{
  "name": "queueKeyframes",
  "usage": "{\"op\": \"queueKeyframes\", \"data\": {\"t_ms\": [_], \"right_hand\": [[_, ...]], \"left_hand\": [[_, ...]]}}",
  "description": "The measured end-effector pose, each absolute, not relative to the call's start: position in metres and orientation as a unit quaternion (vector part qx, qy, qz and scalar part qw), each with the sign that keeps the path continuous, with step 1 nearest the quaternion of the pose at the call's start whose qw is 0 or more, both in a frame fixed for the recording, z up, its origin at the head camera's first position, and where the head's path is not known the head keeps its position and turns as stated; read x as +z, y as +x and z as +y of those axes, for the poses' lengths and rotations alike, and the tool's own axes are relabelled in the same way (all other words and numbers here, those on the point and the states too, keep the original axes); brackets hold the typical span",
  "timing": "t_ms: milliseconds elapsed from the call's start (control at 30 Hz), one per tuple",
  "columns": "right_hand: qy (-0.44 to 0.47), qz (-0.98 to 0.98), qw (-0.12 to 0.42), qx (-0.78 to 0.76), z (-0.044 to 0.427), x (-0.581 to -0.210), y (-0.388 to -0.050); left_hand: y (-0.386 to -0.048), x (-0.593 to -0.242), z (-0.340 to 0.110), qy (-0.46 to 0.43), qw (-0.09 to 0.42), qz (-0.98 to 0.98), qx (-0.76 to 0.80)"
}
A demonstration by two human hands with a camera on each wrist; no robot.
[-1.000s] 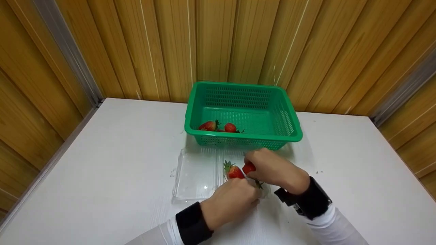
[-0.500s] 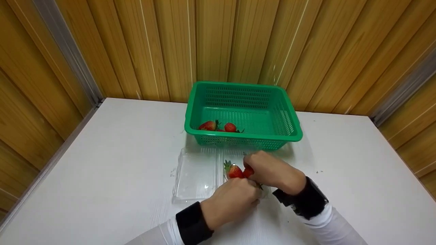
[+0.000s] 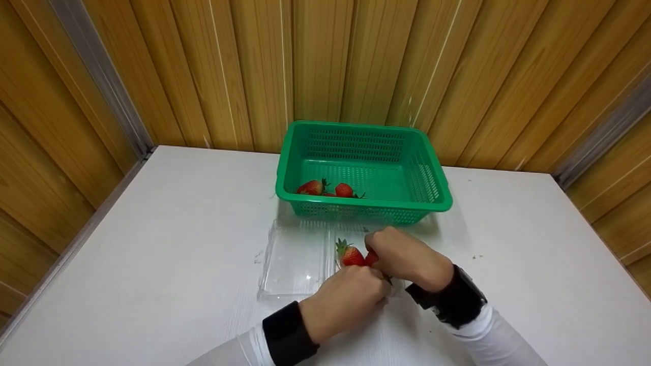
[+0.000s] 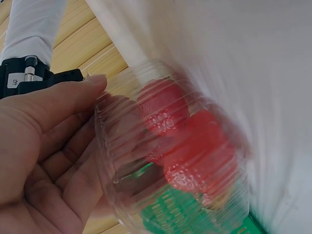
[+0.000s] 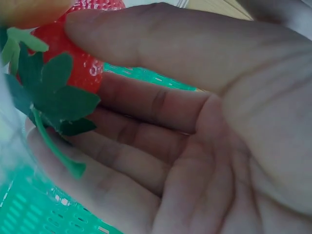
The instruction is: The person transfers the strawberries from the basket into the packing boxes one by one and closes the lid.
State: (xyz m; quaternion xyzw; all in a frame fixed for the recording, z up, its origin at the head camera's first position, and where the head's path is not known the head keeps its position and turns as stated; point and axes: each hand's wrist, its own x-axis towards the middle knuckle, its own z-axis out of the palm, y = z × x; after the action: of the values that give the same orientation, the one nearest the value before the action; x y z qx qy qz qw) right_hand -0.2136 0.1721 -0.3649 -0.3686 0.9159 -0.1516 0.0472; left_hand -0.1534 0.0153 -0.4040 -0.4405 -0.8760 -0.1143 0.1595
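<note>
A clear plastic clamshell box (image 3: pixel 295 262) lies unfolded on the white table, its flat half to the left. My left hand (image 3: pixel 346 300) holds the near rim of the right half, the thumb at the box edge (image 4: pixel 109 141) in the left wrist view. A strawberry (image 3: pixel 351 256) with a green leafy cap lies in that half. Beside it, my right hand (image 3: pixel 409 259) grips another strawberry (image 5: pixel 80 66) between thumb and fingers, its green cap and stem facing the right wrist camera. Through the clear plastic, red strawberries (image 4: pixel 200 156) show. My hands hide much of the right half.
Behind the box stands a green slotted basket (image 3: pixel 363 205), with a few strawberries (image 3: pixel 311 187) at its front left. Wood-patterned panels (image 3: pixel 320 61) rise behind the white table (image 3: pixel 193 229) and along both sides.
The right hand has shifted slightly down with its strawberry, which now sits closer to the one in the box. The left hand stays in place; the box has tilted or shifted very slightly.
</note>
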Motion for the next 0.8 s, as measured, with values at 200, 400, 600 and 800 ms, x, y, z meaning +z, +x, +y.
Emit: {"op": "queueKeyframes", "data": {"t_ms": [200,400,600,800], "right_hand": [[-0.364,0.918,0.049,-0.149,0.1721,-0.3652,-0.2131],[-0.364,0.92,0.053,-0.138,0.171,-0.3652,-0.2139],[-0.367,0.919,0.055,-0.136,0.1707,-0.3646,-0.2141],[-0.368,0.917,0.063,-0.139,0.1722,-0.3636,-0.2141]], "left_hand": [[-0.1536,-0.4042,0.0153,-0.443,0.163,-0.874,-0.114],[-0.1536,-0.4041,0.0151,-0.442,0.158,-0.875,-0.117],[-0.1538,-0.4045,0.0151,-0.442,0.158,-0.875,-0.116],[-0.1529,-0.4035,0.0154,-0.44,0.159,-0.877,-0.108]]}}
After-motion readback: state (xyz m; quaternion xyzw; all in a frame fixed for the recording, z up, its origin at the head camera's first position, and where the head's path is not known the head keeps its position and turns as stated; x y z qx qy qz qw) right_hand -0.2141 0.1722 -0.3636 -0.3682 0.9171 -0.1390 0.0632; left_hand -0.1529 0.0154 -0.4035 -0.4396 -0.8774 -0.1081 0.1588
